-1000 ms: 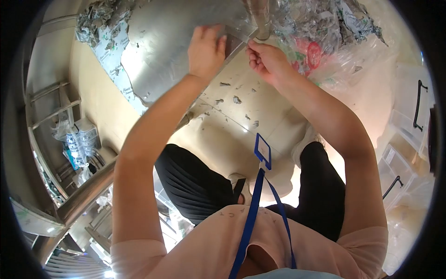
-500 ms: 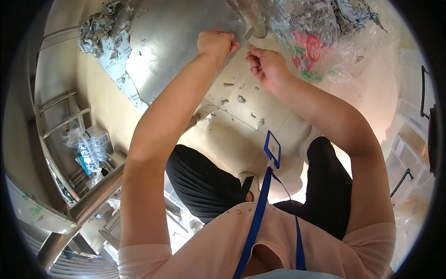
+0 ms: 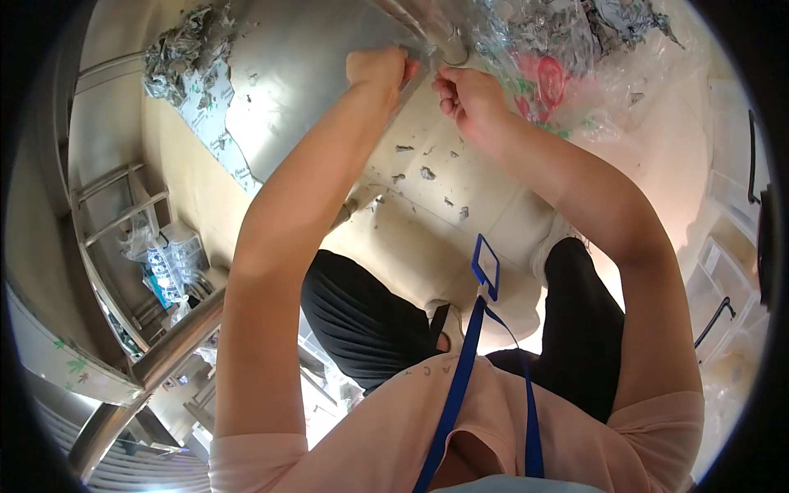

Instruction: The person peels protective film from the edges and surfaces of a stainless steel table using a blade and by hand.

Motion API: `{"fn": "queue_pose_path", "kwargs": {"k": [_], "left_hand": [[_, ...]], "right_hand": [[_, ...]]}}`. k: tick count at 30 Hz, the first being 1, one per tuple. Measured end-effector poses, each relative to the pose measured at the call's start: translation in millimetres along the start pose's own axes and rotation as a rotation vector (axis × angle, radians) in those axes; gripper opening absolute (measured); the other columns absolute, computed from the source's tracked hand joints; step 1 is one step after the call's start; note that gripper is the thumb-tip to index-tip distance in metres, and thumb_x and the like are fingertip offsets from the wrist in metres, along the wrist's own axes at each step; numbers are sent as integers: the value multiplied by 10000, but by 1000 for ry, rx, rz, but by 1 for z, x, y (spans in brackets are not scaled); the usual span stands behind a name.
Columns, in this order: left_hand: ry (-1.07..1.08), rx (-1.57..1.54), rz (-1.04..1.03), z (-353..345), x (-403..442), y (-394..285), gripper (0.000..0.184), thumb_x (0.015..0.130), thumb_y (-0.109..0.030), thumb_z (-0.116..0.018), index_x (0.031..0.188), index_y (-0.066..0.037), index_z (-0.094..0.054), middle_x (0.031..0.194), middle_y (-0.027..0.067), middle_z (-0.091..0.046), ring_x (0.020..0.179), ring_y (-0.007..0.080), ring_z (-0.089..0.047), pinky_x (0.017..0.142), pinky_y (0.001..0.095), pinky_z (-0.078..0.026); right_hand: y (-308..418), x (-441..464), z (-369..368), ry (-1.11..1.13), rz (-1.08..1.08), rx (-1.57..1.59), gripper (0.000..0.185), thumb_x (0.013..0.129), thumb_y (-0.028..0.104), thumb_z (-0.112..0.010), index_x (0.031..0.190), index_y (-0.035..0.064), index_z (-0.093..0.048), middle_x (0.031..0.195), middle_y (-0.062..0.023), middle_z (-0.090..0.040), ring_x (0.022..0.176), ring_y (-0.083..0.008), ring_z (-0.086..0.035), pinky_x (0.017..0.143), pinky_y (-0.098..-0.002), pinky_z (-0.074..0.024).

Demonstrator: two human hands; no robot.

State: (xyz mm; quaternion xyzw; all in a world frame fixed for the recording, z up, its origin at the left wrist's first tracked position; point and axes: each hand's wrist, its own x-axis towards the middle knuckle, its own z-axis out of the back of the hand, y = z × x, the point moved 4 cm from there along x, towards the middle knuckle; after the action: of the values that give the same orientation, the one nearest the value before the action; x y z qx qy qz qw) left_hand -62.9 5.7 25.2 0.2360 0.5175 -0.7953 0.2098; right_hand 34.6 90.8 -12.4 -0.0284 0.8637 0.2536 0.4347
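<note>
My left hand [image 3: 378, 69] is closed at the edge of a shiny metal panel [image 3: 312, 74], its fingertips turned away from me. Opposite it, my right hand [image 3: 470, 92] is closed in a pinch with its fingers curled. What either hand holds is too small or too hidden to make out. Just beyond both hands, a round metal leg [image 3: 448, 49] meets the panel's corner. Patterned film [image 3: 205, 107], torn along its edge and crumpled at the far end, still covers the panel's left side.
Clear plastic [image 3: 608, 90] with crumpled grey film and a red piece lies at the upper right. Grey scraps [image 3: 427, 173] dot the floor below my hands. A metal rail [image 3: 181, 341] and rack stand left; clear plastic drawers [image 3: 727, 271] stand right. A blue-framed badge [image 3: 486, 267] hangs from my neck.
Both hands have shifted slightly away from me, toward the metal leg. The pale strip seen between them earlier is now hard to see. The view has tilted a little.
</note>
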Motion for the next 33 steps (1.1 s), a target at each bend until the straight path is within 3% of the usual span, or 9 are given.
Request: {"fn": "queue_pose_path", "kwargs": {"k": [6,9,19,21,24,27,30,32,33], "left_hand": [[25,83,-81,-8,5,-15,55,726,38,-541,727,92,-529,686,141,-572,494,178,-556,449,217,-478],[43,288,-88,-8,-7,-19,50,714,29,-549,701,77,-541,675,137,-579,503,171,-560,416,225,-449],[142,152,-113,-6,19,-6,77,734,-7,-553,752,67,-559,665,130,-587,515,158,-558,443,217,-423],[211,51,-221,-3,19,0,134,771,-50,-537,789,82,-553,664,127,-587,513,158,-556,445,237,-431],[34,530,-698,11,24,-6,221,802,-156,-521,850,54,-566,719,138,-589,642,223,-576,577,340,-469],[-37,896,-1281,-4,17,-18,298,798,-272,-467,813,-13,-615,957,124,-563,1058,324,-438,875,422,-364],[-143,961,-1569,-14,-13,6,192,746,-199,-535,862,-69,-614,906,153,-565,961,337,-481,862,438,-359],[265,1201,-1641,-1,-50,32,207,748,-170,-526,895,-41,-594,936,154,-555,950,340,-482,861,421,-363],[359,1209,-1660,4,-49,37,220,750,-161,-522,914,-27,-582,949,157,-550,951,342,-479,862,416,-364]], "right_hand": [[1,-1,-4,12,-16,89,97,795,79,-515,737,3,-531,655,-85,-535,526,-146,-476,417,-263,-353],[-2,-4,0,-19,-22,52,93,799,84,-515,756,2,-526,661,-84,-533,541,-145,-480,417,-262,-354],[-11,0,-1,34,-51,117,99,831,94,-498,821,-4,-504,697,-64,-525,537,-100,-447,469,-215,-368],[-5,-4,-1,55,6,-9,117,833,118,-514,803,5,-505,692,-48,-524,530,-82,-430,478,-198,-363],[4,-12,22,73,146,-287,152,814,149,-552,765,6,-528,675,-42,-531,529,-76,-428,476,-198,-354],[-7,-21,64,75,161,-462,176,803,167,-565,725,12,-539,639,-35,-526,520,-73,-427,471,-201,-348],[-19,-30,85,84,113,-569,184,808,169,-551,704,18,-535,608,-26,-514,510,-71,-427,470,-204,-345],[-22,-35,91,102,119,-678,191,812,170,-540,695,21,-530,597,-23,-510,508,-69,-429,470,-204,-343],[-22,-37,92,99,120,-702,194,813,174,-540,692,23,-527,598,-23,-511,510,-68,-429,470,-203,-341]]}}
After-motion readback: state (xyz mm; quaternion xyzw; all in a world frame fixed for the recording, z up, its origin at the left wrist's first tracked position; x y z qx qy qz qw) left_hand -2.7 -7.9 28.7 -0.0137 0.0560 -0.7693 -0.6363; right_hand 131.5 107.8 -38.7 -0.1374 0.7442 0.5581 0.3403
